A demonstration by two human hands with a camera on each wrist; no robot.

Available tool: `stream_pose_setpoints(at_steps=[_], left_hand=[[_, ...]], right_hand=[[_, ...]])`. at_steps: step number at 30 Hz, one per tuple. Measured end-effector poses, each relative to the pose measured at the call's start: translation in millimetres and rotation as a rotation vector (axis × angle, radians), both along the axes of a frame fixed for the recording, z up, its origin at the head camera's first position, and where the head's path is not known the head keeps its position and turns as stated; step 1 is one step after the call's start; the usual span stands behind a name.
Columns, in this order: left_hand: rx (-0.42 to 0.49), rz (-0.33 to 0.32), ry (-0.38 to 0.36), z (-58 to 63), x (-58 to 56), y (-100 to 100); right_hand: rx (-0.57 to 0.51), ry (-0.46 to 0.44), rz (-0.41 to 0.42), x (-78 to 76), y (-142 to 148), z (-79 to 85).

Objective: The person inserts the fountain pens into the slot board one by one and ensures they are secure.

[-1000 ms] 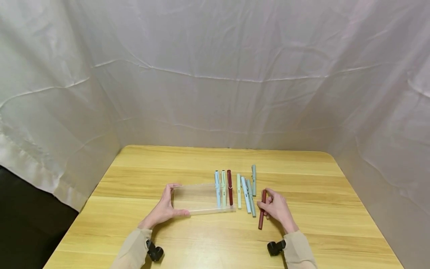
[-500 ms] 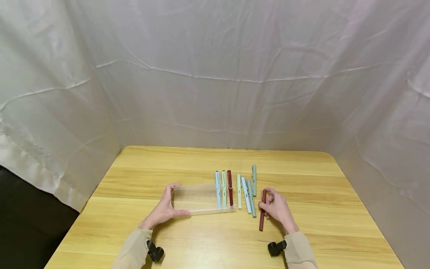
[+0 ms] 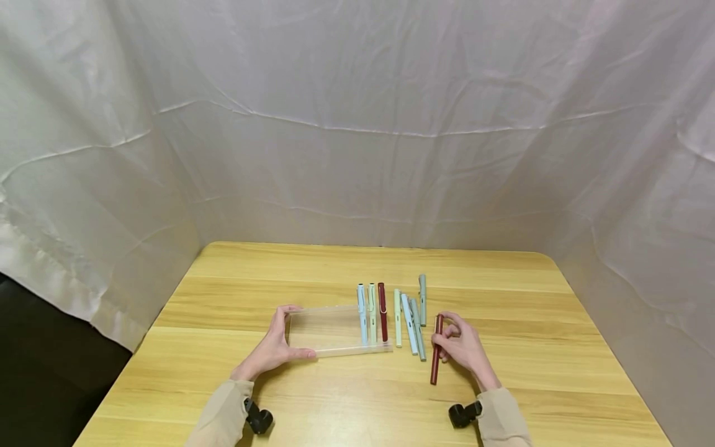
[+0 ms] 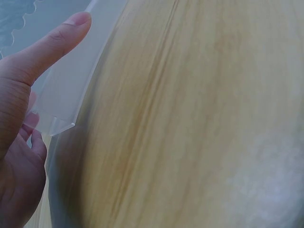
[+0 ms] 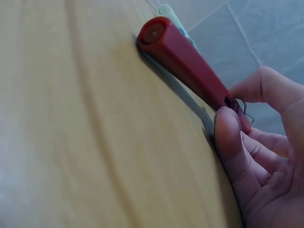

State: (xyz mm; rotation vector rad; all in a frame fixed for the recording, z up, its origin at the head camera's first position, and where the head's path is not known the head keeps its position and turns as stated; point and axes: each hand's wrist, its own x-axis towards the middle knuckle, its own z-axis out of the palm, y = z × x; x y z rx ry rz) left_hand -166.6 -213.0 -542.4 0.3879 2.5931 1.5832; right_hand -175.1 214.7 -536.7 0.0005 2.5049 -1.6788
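My left hand point(image 3: 269, 349) grips the left end of a clear plastic tray point(image 3: 329, 352), thumb on the near side and fingers at the far side. The thumb lies along the tray's wall point(image 4: 71, 80) in the left wrist view. Across the tray's right end lie a light blue pen point(image 3: 362, 313), a pale green pen point(image 3: 372, 316) and a dark red pen point(image 3: 382, 313). To the right, my right hand point(image 3: 463, 347) pinches another dark red pen point(image 3: 434, 367) between thumb and fingers. Its blunt end point(image 5: 154, 32) points toward the right wrist camera, close over the tabletop.
Between the tray and my right hand lie a pale green pen point(image 3: 398, 323), a light blue pen point(image 3: 410, 329) and a grey-green pen point(image 3: 419, 338). A second grey-green pen point(image 3: 422, 301) lies farther back. White cloth point(image 3: 368, 174) hangs behind the wooden table point(image 3: 357, 403).
My right hand has shifted slightly right and toward me, still pinching the dark red pen. The left hand, the tray and the other pens look unmoved.
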Motion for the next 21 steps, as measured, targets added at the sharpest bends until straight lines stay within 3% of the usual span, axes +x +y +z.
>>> stream_pose_setpoints(at_steps=[21], left_hand=[[-0.003,-0.004,0.004,-0.5,0.7,0.0]], right_hand=[[-0.171,-0.038,0.039,2.1,5.8,1.7]])
